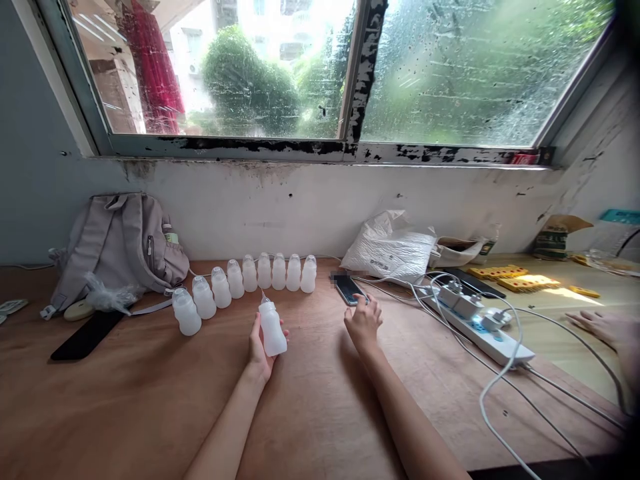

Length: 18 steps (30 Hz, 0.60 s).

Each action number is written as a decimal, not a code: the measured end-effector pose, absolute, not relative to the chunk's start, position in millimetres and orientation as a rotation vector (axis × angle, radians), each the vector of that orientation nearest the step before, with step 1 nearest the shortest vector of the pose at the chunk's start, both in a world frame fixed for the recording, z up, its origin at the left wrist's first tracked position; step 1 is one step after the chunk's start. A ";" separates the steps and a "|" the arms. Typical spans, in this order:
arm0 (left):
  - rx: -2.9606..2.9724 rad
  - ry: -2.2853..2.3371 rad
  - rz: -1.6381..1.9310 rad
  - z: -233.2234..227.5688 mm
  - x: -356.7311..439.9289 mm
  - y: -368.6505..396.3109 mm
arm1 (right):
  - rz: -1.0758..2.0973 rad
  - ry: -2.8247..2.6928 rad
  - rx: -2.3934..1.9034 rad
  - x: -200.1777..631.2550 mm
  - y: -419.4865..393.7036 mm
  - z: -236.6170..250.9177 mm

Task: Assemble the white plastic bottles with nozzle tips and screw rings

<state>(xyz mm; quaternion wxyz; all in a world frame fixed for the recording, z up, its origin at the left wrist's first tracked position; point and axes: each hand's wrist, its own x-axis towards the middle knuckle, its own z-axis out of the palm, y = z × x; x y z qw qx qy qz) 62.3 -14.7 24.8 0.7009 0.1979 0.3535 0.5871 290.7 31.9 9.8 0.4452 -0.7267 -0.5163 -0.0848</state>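
My left hand (261,347) is closed round a frosted white baby bottle (273,330), its clear teat tilted up and to the left. Behind it, several similar frosted bottles (220,287) stand upright in a curved row on the wooden table. My right hand (364,321) is held over the near edge of a dark phone (350,289), fingers apart and reaching toward the screen. Whether the fingertips touch the phone I cannot tell. Nothing is gripped in that hand.
A grey backpack (120,243) and a black flat object (87,335) lie left. On the right are a silver plastic bag (390,245), a white power strip (487,330) with trailing cables, and yellow pieces (525,281). Another person's hand (595,327) rests at far right.
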 end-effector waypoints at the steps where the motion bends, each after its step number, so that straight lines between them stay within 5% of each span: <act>1: 0.474 0.795 1.288 25.2 63.2 -15.6 | -0.097 -1.303 -1.765 294.9 34.6 5.5; 18: 1.608 1.078 1.186 20.6 82.4 -27.1 | 1.354 -0.736 -0.703 251.2 26.7 18.7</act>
